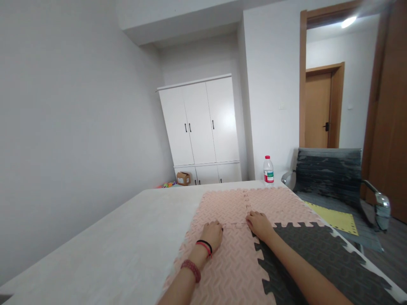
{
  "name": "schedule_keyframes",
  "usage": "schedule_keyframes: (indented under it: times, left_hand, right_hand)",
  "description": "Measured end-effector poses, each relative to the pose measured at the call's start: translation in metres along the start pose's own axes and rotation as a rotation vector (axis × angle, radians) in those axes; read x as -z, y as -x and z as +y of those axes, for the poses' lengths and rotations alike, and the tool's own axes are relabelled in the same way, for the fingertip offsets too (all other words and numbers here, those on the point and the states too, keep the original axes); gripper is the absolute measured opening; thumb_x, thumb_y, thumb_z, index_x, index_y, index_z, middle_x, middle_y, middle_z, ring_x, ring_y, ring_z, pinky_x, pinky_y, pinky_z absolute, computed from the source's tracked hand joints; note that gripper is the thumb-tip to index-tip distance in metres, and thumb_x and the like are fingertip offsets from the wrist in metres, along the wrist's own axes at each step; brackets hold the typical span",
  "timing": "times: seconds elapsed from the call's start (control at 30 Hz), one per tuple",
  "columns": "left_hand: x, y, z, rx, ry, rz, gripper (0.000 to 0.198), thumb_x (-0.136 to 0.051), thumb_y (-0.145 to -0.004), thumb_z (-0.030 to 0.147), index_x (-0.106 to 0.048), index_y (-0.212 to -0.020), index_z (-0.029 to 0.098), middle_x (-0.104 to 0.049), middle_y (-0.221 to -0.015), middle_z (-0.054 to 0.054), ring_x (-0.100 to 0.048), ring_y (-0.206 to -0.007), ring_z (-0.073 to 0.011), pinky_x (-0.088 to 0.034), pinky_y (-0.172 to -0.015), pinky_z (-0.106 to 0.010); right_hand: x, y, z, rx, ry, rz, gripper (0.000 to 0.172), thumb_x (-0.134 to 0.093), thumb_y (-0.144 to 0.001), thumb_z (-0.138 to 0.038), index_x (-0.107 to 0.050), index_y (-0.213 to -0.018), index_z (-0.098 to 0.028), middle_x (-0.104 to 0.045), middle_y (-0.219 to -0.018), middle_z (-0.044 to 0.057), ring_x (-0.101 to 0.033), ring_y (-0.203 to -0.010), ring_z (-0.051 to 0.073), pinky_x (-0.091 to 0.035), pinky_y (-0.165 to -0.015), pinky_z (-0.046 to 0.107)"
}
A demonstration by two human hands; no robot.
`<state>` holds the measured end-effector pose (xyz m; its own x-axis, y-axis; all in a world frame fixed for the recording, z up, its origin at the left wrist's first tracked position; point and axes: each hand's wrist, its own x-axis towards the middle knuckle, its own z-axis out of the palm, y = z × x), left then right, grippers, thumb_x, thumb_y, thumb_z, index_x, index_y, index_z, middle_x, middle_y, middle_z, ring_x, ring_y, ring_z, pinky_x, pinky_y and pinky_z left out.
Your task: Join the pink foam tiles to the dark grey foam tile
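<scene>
Pink mats (232, 271), mid-frame, look mostly joined; dark mat (330, 252), lower right, perhaps unlocked; left hand (212, 235) and right hand (260, 225) apart, grip unclear.

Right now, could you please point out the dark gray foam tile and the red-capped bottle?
Dark gray foam tile (330, 258), head view: textured top surface.
Red-capped bottle (269, 174), head view: front label.

OK so my count from over here: three pink foam mats (229, 258) and one dark gray mat (318, 254), all on one worktop (121, 250). I also get one bottle (269, 171), one chair (329, 169), one yellow pad (340, 220), three wristbands (191, 270) and one cardboard box (183, 178). Past that, it's one white cabinet (199, 163) with three tall doors (222, 101) up top.
</scene>
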<state>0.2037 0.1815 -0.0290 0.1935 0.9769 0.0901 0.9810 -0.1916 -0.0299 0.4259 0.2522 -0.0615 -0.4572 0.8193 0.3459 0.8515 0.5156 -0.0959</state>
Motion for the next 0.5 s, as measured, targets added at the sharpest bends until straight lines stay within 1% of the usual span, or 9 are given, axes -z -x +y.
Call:
schedule_keyframes:
  times: [0.07,0.13,0.2,0.23,0.3,0.37,0.43,0.5]
  left_hand:
    - [0.002,-0.002,0.001,-0.006,0.000,0.001,0.032,-0.044,-0.092,0.041,-0.061,-0.101,0.016,-0.065,-0.104,-0.006,-0.059,-0.100,-0.0181,-0.044,-0.094,-0.044]
    - [0.003,0.000,0.004,-0.024,-0.002,0.003,0.034,-0.039,-0.093,0.039,-0.058,-0.112,0.018,-0.064,-0.104,-0.006,-0.059,-0.098,-0.0189,-0.045,-0.091,-0.044]
    - [0.004,0.004,0.009,-0.042,-0.004,0.001,0.037,-0.034,-0.093,0.037,-0.052,-0.123,0.024,-0.063,-0.106,-0.007,-0.059,-0.099,-0.0212,-0.045,-0.088,-0.044]
    - [0.005,0.006,0.012,-0.047,-0.005,-0.002,0.039,-0.032,-0.092,0.036,-0.050,-0.126,0.027,-0.063,-0.107,-0.008,-0.059,-0.100,-0.0228,-0.045,-0.087,-0.044]
    - [0.006,0.008,0.016,-0.044,-0.007,-0.012,0.042,-0.028,-0.091,0.036,-0.052,-0.125,0.032,-0.062,-0.108,-0.010,-0.058,-0.102,-0.0258,-0.044,-0.085,-0.044]
    - [0.008,0.008,0.019,-0.028,-0.005,-0.024,0.044,-0.027,-0.089,0.039,-0.056,-0.121,0.032,-0.061,-0.109,-0.011,-0.058,-0.102,-0.0281,-0.044,-0.085,-0.046]
    - [0.009,0.008,0.022,-0.016,0.005,-0.037,0.046,-0.029,-0.087,0.047,-0.056,-0.120,0.030,-0.060,-0.111,-0.012,-0.057,-0.104,-0.0300,-0.044,-0.085,-0.047]
    - [0.010,0.009,0.023,-0.012,0.019,-0.049,0.051,-0.033,-0.084,0.055,-0.055,-0.122,0.029,-0.059,-0.114,-0.013,-0.055,-0.108,-0.0312,-0.044,-0.087,-0.047]
  right_hand:
    - [0.000,0.000,-0.003,-0.006,0.004,0.002,0.028,-0.037,-0.090,-0.023,-0.065,-0.092,-0.018,-0.061,-0.103,0.010,-0.054,-0.104,0.024,-0.037,-0.085,0.037]
    - [0.001,0.000,-0.003,-0.007,-0.007,0.002,0.028,-0.037,-0.090,-0.023,-0.065,-0.091,-0.018,-0.061,-0.104,0.010,-0.053,-0.105,0.025,-0.038,-0.085,0.037]
    - [0.002,0.002,0.000,0.000,-0.031,-0.006,0.026,-0.040,-0.089,-0.024,-0.066,-0.091,-0.020,-0.061,-0.106,0.009,-0.053,-0.104,0.023,-0.039,-0.084,0.035]
    - [0.003,0.003,0.002,0.005,-0.046,-0.012,0.025,-0.041,-0.088,-0.025,-0.066,-0.093,-0.022,-0.061,-0.107,0.008,-0.053,-0.103,0.022,-0.040,-0.084,0.034]
    - [0.004,0.006,0.007,0.015,-0.077,-0.019,0.025,-0.044,-0.087,-0.027,-0.066,-0.097,-0.025,-0.061,-0.110,0.006,-0.053,-0.105,0.021,-0.040,-0.086,0.033]
    - [0.005,0.008,0.010,0.025,-0.102,-0.018,0.027,-0.044,-0.087,-0.026,-0.065,-0.104,-0.026,-0.059,-0.117,0.006,-0.051,-0.111,0.021,-0.038,-0.092,0.035]
    - [0.004,0.004,0.013,0.042,-0.125,-0.024,0.030,-0.044,-0.086,-0.025,-0.063,-0.109,-0.025,-0.056,-0.125,0.005,-0.047,-0.118,0.021,-0.036,-0.097,0.035]
    - [0.002,-0.007,0.018,0.045,-0.147,-0.041,0.035,-0.046,-0.083,-0.023,-0.061,-0.114,-0.025,-0.053,-0.132,0.004,-0.047,-0.120,0.019,-0.036,-0.099,0.033]
